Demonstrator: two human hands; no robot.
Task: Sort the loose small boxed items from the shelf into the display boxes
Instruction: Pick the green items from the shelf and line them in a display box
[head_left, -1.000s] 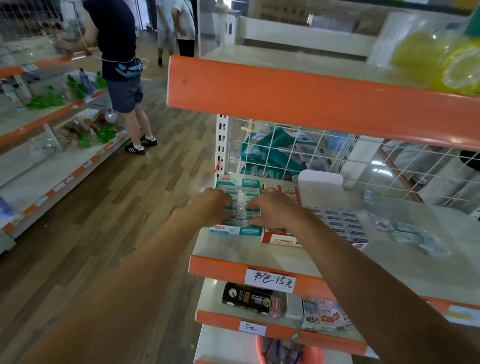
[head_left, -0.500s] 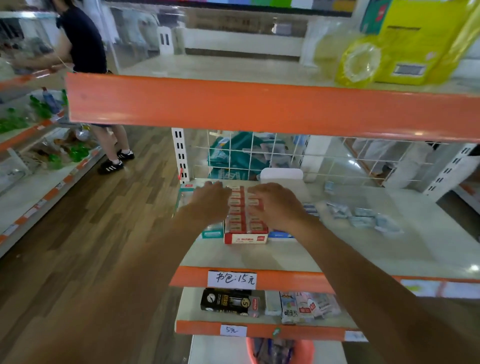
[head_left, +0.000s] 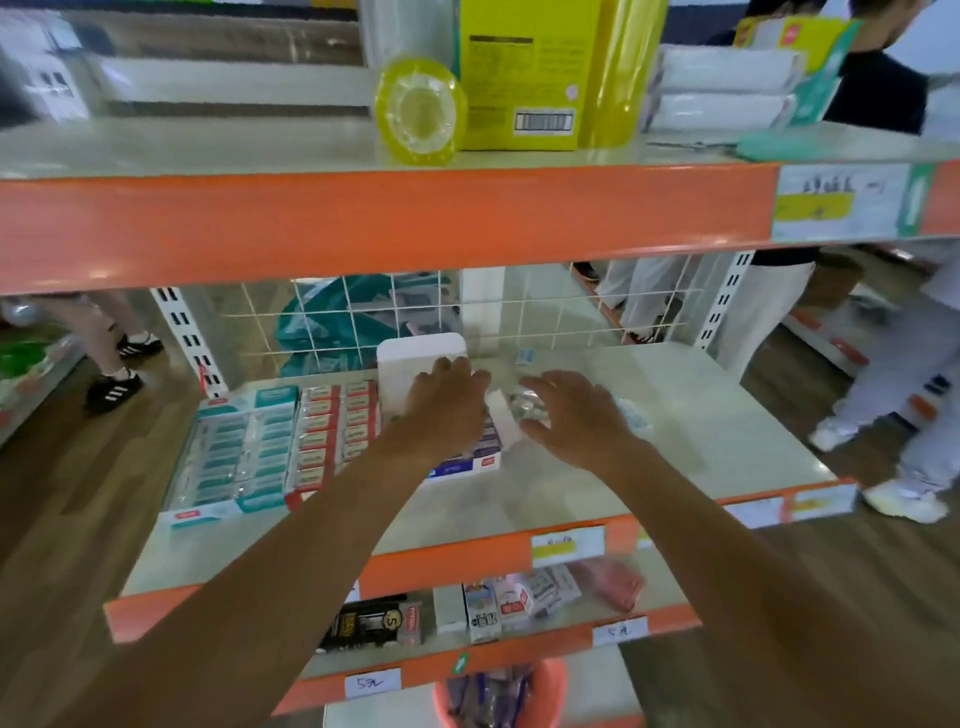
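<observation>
In the head view, my left hand (head_left: 447, 410) lies flat with straight fingers on the blue box (head_left: 462, 464). That is the rightmost of three display boxes on the left of the shelf (head_left: 717, 415), next to the red box (head_left: 337, 431) and the teal box (head_left: 239, 457). My right hand (head_left: 576, 423) is apart from the left, fingers spread and loosely arched over a small heap of loose items (head_left: 527, 408) just beside the blue box. It grips nothing that I can make out. A few more pieces lie near it, too blurred to read. I judge this is the gathering step: one hand steadies the box while the other reaches for stock. The next move calls for closing the right fingers on a piece, checking that it matches the blue packs, and setting it flat into a free slot without disturbing the rows.
</observation>
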